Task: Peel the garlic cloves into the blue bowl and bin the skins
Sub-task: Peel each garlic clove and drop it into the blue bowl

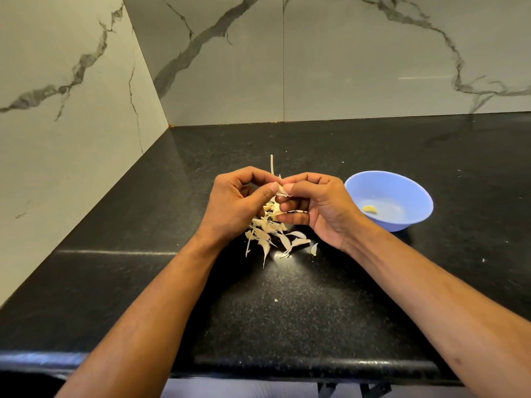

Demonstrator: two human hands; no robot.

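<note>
Fingers of both hands curl inward and meet at their tips above the middle of the table, pinching a garlic clove between the two thumbs and forefingers. Both forearms reach in from the near edge and converge, the left hand with its back turned left and its thumb laid across toward the right, the right hand with its palm side turned toward the left hand and its lower fingers folded under the clove. Most of the clove is hidden by the fingertips, so its long axis cannot be told for sure; a pale flap of skin shows between the thumbs, and a thin dry stem sticks straight up just behind the left forefinger. Dark speckled stone makes up the table, which runs back to a marble-patterned wall that turns a corner on the left. To the right of the right hand, near it but apart, stands the blue bowl, upright, with one peeled clove lying on its bottom, curved and lying roughly left to right. Directly under and just in front of the hands lies a loose heap of skins, their pointed ends mostly toward the near edge.
</note>
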